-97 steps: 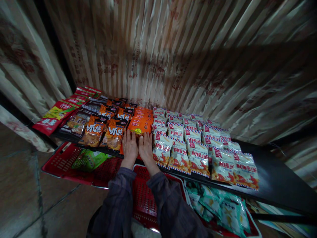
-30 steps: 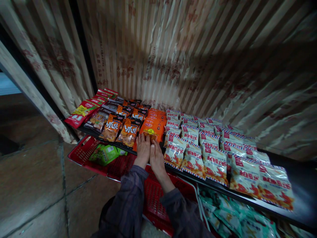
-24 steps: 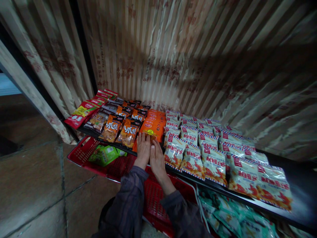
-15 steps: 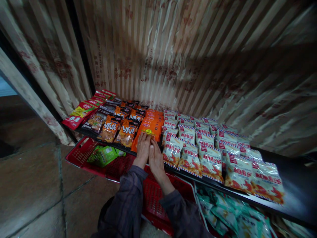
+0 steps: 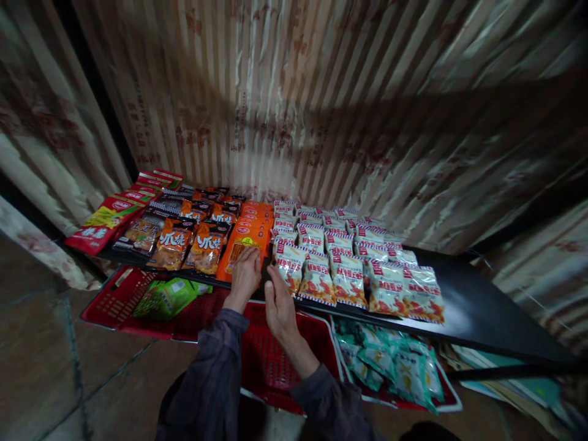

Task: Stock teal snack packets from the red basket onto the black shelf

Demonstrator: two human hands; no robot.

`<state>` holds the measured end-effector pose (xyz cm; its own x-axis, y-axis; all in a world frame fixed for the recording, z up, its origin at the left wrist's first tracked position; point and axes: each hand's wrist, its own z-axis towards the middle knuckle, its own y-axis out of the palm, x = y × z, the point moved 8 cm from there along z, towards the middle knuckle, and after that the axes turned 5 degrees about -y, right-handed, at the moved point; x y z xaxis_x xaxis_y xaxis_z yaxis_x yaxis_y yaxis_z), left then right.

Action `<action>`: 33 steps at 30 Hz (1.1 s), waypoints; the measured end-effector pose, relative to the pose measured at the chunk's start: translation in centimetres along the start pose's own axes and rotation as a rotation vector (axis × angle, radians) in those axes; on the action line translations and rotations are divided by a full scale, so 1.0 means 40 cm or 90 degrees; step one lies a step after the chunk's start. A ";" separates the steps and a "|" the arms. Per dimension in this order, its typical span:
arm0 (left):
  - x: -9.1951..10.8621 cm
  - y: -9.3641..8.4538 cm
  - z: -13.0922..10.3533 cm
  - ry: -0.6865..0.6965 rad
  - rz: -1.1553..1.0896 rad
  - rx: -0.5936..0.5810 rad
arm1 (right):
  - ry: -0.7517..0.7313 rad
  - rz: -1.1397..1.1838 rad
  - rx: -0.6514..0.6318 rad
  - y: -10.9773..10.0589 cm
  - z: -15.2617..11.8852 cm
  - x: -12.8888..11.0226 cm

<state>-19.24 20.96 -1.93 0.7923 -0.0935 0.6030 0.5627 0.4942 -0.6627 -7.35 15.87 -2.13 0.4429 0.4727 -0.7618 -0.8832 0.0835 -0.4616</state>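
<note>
My left hand [image 5: 245, 279] lies over the front end of a row of orange snack packets [image 5: 252, 228], its fingers stretched out along the top one. Beside it, my right hand [image 5: 281, 308] is open and upright, with its fingertips at the left edge of the nearest white snack bag [image 5: 288, 264]. A narrow dark gap of shelf separates the two hands. Left of the orange row stand black-and-orange snack bags [image 5: 206, 246]. Neither hand grasps a bag.
All the bags rest on a black shelf [image 5: 478, 300]. Red-topped packets [image 5: 108, 218] and brown bags [image 5: 138, 234] fill its left end. Beneath are red baskets [image 5: 261, 355], with a green bag [image 5: 172, 299] and several teal bags [image 5: 408, 373]. Striped sheeting [image 5: 275, 110] hangs behind.
My right hand has moved apart from the left, over to the white bags' edge. My left hand stays on the orange packets. The view has shifted to the right.
</note>
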 end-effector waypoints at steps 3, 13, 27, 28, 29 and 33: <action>0.040 0.024 -0.018 0.047 -0.028 0.007 | -0.001 0.010 0.026 -0.049 -0.023 0.014; 0.185 0.059 -0.131 0.145 -0.037 0.064 | 0.119 0.009 0.065 -0.204 -0.180 0.144; 0.169 0.080 -0.270 0.032 -0.033 0.079 | 0.018 -0.097 0.081 -0.260 -0.220 0.131; 0.165 0.077 -0.267 0.021 -0.026 0.090 | -0.014 -0.132 0.090 -0.275 -0.214 0.130; 0.166 0.074 -0.261 0.020 -0.016 0.098 | -0.043 -0.168 0.099 -0.291 -0.205 0.130; 0.219 0.082 -0.223 0.141 0.043 0.056 | -0.104 -0.313 0.125 -0.339 -0.161 0.146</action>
<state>-8.38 14.05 -2.78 0.8656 -0.2404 0.4392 0.4912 0.5778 -0.6518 8.21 11.86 -3.23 0.7947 0.4651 -0.3900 -0.5971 0.4838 -0.6398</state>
